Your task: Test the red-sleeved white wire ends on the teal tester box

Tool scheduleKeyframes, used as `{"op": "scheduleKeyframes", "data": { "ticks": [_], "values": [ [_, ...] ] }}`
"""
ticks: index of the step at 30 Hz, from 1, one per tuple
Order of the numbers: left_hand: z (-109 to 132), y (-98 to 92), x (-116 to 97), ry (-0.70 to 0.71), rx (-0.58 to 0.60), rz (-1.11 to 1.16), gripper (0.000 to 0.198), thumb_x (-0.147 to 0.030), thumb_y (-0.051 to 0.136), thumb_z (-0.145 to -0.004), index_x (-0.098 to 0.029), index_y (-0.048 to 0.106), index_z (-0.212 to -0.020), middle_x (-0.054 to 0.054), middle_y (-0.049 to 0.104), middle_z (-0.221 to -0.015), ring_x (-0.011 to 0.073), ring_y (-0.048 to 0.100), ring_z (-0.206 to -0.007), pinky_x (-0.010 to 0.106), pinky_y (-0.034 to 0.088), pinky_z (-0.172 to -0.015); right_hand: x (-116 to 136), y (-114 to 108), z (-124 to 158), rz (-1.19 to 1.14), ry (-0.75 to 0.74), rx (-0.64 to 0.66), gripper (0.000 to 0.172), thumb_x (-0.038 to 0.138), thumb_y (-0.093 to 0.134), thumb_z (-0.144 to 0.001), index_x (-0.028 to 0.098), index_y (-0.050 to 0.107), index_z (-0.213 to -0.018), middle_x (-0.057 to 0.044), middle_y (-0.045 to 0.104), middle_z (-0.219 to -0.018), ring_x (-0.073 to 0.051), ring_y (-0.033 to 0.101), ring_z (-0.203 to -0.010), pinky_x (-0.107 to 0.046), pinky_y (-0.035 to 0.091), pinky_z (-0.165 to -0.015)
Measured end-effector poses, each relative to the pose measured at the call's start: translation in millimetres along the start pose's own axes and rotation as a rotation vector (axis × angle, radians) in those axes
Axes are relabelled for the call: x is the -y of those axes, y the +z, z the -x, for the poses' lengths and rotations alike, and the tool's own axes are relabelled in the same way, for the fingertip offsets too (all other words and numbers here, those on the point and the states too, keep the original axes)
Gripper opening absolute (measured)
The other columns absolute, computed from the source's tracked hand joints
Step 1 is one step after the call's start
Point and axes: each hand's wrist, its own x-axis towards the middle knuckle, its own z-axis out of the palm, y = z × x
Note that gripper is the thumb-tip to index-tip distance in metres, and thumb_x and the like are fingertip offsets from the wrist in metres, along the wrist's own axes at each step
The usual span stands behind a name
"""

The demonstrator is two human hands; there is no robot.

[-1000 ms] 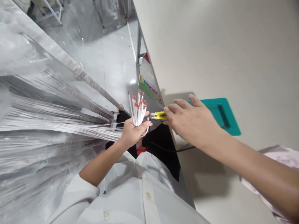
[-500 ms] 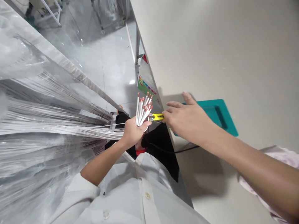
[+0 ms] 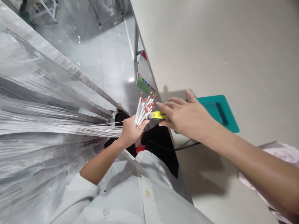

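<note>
My left hand (image 3: 130,130) is closed around a bundle of thin white wires (image 3: 142,109) with copper-red stripped tips that fan upward and to the right. The wires run left from the fist into a wide sheaf (image 3: 53,124) under clear plastic. My right hand (image 3: 187,116) reaches in from the right and pinches a small yellow tool (image 3: 158,115), whose tip sits right beside the wire tips. Its other fingers are stretched out over the table edge.
A pale table (image 3: 221,46) fills the right side, with a teal tray (image 3: 218,110) just behind my right hand. A black cable (image 3: 177,148) crosses the table edge. A colourful card (image 3: 144,79) hangs on the table's side. A metal rail (image 3: 70,67) crosses upper left.
The wire tips have tilted from upright toward the right, closer to the yellow tool. My right hand has shifted slightly left and up with the tool.
</note>
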Motion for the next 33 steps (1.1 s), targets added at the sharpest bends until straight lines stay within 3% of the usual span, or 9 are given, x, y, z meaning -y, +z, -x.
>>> {"op": "scheduleKeyframes", "data": {
  "ticks": [6,10,13,16,19,21,28,31,33],
  "values": [
    [4.4,-5.8,-1.1,-0.038,-0.019,0.036,0.019,-0.03,0.067,-0.07,-0.016,0.071,-0.083,0.003,0.07,-0.076,0.0198,0.063,-0.082,0.027,0.048,-0.073,-4.7,0.4,-0.2,-0.132,0.005,-0.067,0.047,0.046,0.058,-0.079,0.016,0.057,-0.115,-0.013,0.069,-0.094,-0.031,0.06,-0.093,-0.059,0.028,-0.096],
    [11.3,-13.4,-10.2,-0.088,-0.027,0.115,0.02,-0.027,0.068,-0.069,-0.015,0.071,-0.085,0.001,0.067,-0.07,0.0152,0.06,-0.069,0.025,0.046,-0.066,13.3,-14.3,6.9,-0.5,0.079,-0.272,0.036,0.041,0.057,-0.082,0.019,0.062,-0.11,-0.013,0.067,-0.107,-0.029,0.061,-0.098,-0.047,0.045,-0.088],
    [18.2,-22.4,-21.0,-0.15,-0.007,0.219,0.025,-0.027,0.069,-0.069,-0.015,0.071,-0.09,-0.002,0.062,-0.059,0.0109,0.053,-0.055,0.023,0.043,-0.057,41.0,-18.7,13.5,-0.832,0.22,-0.376,0.02,0.027,0.053,-0.085,0.022,0.067,-0.097,-0.008,0.069,-0.097,-0.021,0.064,-0.088,-0.036,0.052,-0.077],
    [24.3,-31.9,-28.6,-0.18,0.066,0.306,0.035,-0.028,0.068,-0.069,-0.015,0.069,-0.101,-0.002,0.064,-0.06,0.0078,0.047,-0.047,0.022,0.041,-0.051,63.8,-10.3,15.5,-1.205,0.388,-0.323,0.017,0.028,0.056,-0.083,0.022,0.07,-0.092,-0.005,0.068,-0.083,-0.016,0.063,-0.072,-0.032,0.053,-0.066],
    [28.3,-38.2,-28.4,-0.18,0.176,0.374,0.041,-0.027,0.069,-0.069,-0.016,0.067,-0.108,0.0,0.068,-0.066,0.0056,0.043,-0.043,0.021,0.039,-0.045,73.6,1.8,13.1,-1.629,0.507,-0.194,0.018,0.033,0.063,-0.078,0.024,0.071,-0.092,-0.002,0.064,-0.08,-0.008,0.051,-0.049,-0.025,0.046,-0.044],
    [30.3,-39.9,-25.0,-0.166,0.236,0.391,0.041,-0.026,0.068,-0.069,-0.015,0.066,-0.109,0.002,0.069,-0.067,0.0063,0.045,-0.043,0.021,0.039,-0.045,76.0,7.4,11.0,-1.819,0.544,-0.143,0.017,0.033,0.068,-0.073,0.025,0.073,-0.087,-0.001,0.062,-0.079,-0.006,0.046,-0.045,-0.023,0.042,-0.039],
    [35.7,-36.7,-12.9,-0.148,0.287,0.388,0.043,-0.029,0.069,-0.07,-0.013,0.065,-0.11,0.006,0.073,-0.075,0.0181,0.066,-0.073,0.029,0.05,-0.069,92.0,18.3,8.4,-2.06,0.609,-0.267,0.01,0.032,0.07,-0.071,0.022,0.071,-0.073,0.002,0.056,-0.065,-0.007,0.045,-0.049,-0.024,0.04,-0.046],
    [36.4,-34.5,-7.5,-0.119,0.274,0.322,0.04,-0.03,0.068,-0.071,-0.014,0.066,-0.108,0.006,0.073,-0.077,0.0183,0.066,-0.076,0.029,0.05,-0.07,97.1,20.2,9.3,-2.12,0.662,-0.189,0.017,0.037,0.066,-0.074,0.019,0.068,-0.074,0.004,0.048,-0.052,-0.008,0.039,-0.045,-0.023,0.036,-0.043],
    [36.1,-33.0,-3.5,-0.136,0.255,0.296,0.039,-0.03,0.068,-0.071,-0.014,0.066,-0.107,0.006,0.072,-0.08,0.0168,0.065,-0.072,0.027,0.05,-0.065,96.6,18.9,11.4,-1.982,0.65,-0.165,0.02,0.039,0.062,-0.077,0.019,0.066,-0.078,0.002,0.052,-0.059,-0.008,0.042,-0.047,-0.023,0.038,-0.043]
  ]
}}
